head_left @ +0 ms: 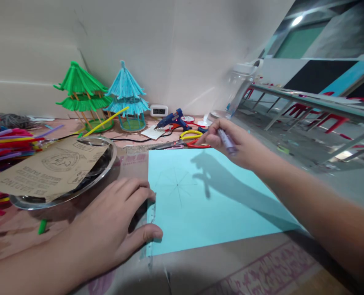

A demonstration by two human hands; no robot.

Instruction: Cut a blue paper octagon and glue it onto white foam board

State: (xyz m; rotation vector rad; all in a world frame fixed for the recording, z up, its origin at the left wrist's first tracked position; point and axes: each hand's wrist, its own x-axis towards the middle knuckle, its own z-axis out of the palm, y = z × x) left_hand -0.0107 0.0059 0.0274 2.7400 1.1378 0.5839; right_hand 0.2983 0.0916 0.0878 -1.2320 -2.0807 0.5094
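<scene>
A sheet of light blue paper [231, 200] lies in front of me, with faint pencil lines crossing at one point inside a partial outline. My left hand [120, 217] rests at the paper's left edge, thumb and fingers apart, on or beside a clear ruler [151, 217]. Above the paper's far side, my right hand [227, 139] is closed round a purple pen-like stick [227, 142]; its exact kind is unclear. The hand casts a shadow on the sheet. Its extended fingertip is near the red-handled scissors [197, 143]; I cannot tell whether they touch.
Green [83, 94] and blue [128, 96] pipe-cleaner pavilions stand by the wall. Nearby are a small clock [159, 110], a blue glue gun [171, 119] and a clear bottle [238, 88]. Left lie a metal bowl [113, 164] under brown sandpaper [55, 168] and bundled pipe cleaners [10, 143].
</scene>
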